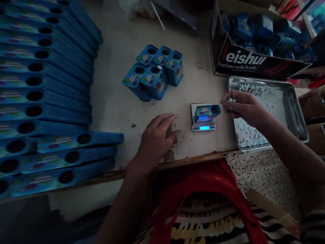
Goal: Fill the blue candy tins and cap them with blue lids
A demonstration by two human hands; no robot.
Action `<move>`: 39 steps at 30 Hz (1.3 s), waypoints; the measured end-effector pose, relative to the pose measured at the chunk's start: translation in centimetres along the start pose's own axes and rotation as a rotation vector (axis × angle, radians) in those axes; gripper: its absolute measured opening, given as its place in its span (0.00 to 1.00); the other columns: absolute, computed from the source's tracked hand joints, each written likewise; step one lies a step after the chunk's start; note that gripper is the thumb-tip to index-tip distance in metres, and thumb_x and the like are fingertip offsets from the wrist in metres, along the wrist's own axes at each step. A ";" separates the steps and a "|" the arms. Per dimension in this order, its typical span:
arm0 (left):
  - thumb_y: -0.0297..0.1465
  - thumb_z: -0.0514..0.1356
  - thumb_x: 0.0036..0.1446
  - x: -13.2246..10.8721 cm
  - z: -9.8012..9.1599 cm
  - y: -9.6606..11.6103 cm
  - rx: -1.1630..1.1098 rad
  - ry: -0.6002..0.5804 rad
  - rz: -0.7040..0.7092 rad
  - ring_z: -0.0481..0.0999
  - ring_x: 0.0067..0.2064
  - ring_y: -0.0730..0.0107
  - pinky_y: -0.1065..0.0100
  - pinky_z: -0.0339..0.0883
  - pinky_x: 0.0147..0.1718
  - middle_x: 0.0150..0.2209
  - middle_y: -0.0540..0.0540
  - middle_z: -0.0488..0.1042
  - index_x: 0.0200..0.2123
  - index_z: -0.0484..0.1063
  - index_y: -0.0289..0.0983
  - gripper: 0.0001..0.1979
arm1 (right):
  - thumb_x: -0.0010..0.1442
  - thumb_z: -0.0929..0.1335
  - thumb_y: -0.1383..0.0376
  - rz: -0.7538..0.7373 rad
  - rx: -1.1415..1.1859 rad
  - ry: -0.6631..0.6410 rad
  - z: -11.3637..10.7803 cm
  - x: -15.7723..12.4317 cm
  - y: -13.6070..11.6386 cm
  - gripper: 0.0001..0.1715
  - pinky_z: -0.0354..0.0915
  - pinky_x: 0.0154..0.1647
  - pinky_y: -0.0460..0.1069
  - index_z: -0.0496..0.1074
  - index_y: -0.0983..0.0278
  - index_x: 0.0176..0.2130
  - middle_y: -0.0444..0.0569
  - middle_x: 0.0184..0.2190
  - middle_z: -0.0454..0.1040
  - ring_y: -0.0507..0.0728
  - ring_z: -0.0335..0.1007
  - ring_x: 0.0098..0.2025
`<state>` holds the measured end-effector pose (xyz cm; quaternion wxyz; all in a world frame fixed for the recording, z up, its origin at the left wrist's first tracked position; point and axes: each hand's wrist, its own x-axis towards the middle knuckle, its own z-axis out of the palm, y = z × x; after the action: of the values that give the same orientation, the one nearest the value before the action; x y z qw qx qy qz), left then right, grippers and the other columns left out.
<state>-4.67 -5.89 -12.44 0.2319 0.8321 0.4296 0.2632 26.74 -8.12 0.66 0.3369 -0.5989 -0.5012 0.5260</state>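
A worn, pale surface with a chipped front edge lies in dim light. Near its right edge, the right hand has its fingers closed on small pale balls; the left hand, fingers apart and empty, is by the front edge. Between them, a blue printed box with a round hole rests on a lit silver digital scale. Work looks partway: five similar blue boxes stand grouped toward the far edge, rows of holed blue boxes line the left edge, and many balls are left in the shiny metal tray.
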 end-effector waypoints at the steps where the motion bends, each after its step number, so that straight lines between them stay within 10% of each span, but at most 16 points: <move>1: 0.34 0.63 0.70 -0.2 0.0 -0.3 0.003 0.007 0.003 0.78 0.65 0.49 0.50 0.72 0.68 0.63 0.39 0.78 0.66 0.74 0.41 0.23 | 0.62 0.79 0.51 -0.010 -0.032 -0.019 0.0 0.2 -0.1 0.19 0.55 0.24 0.46 0.74 0.61 0.39 0.41 0.27 0.71 0.48 0.60 0.26; 9: 0.37 0.60 0.72 -1.2 0.1 -1.7 -0.013 0.036 0.010 0.79 0.64 0.51 0.52 0.74 0.66 0.62 0.40 0.78 0.66 0.74 0.41 0.21 | 0.66 0.74 0.60 -0.081 -0.473 -0.034 0.8 0.7 -0.8 0.07 0.53 0.27 0.48 0.79 0.61 0.40 0.40 0.23 0.70 0.49 0.59 0.25; 27: 0.35 0.61 0.70 -1.3 -0.2 -2.3 -0.018 -0.018 -0.055 0.76 0.67 0.48 0.47 0.72 0.68 0.65 0.40 0.74 0.67 0.71 0.46 0.23 | 0.57 0.79 0.65 -0.156 -0.812 0.041 1.2 1.1 -1.7 0.13 0.60 0.39 0.50 0.84 0.61 0.44 0.44 0.33 0.78 0.53 0.68 0.34; 34: 0.36 0.62 0.71 -1.2 -0.7 -2.3 -0.005 -0.007 -0.030 0.76 0.66 0.47 0.47 0.74 0.68 0.65 0.39 0.74 0.67 0.72 0.44 0.23 | 0.57 0.81 0.61 -0.007 -0.158 0.144 -1.8 1.1 -0.2 0.12 0.57 0.27 0.45 0.79 0.63 0.34 0.42 0.28 0.71 0.48 0.61 0.28; 39: 0.37 0.62 0.72 -1.6 -1.4 -2.2 0.032 0.007 -0.020 0.78 0.65 0.48 0.46 0.74 0.67 0.63 0.39 0.76 0.66 0.73 0.45 0.21 | 0.63 0.76 0.71 0.156 0.513 0.599 -6.8 -1.6 4.9 0.09 0.63 0.23 0.36 0.73 0.63 0.34 0.41 0.30 0.68 0.44 0.63 0.26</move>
<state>-7.61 -5.87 -13.10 0.2198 0.8305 0.4428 0.2567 34.58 -10.16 -1.95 0.5655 -0.6585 -0.1864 0.4602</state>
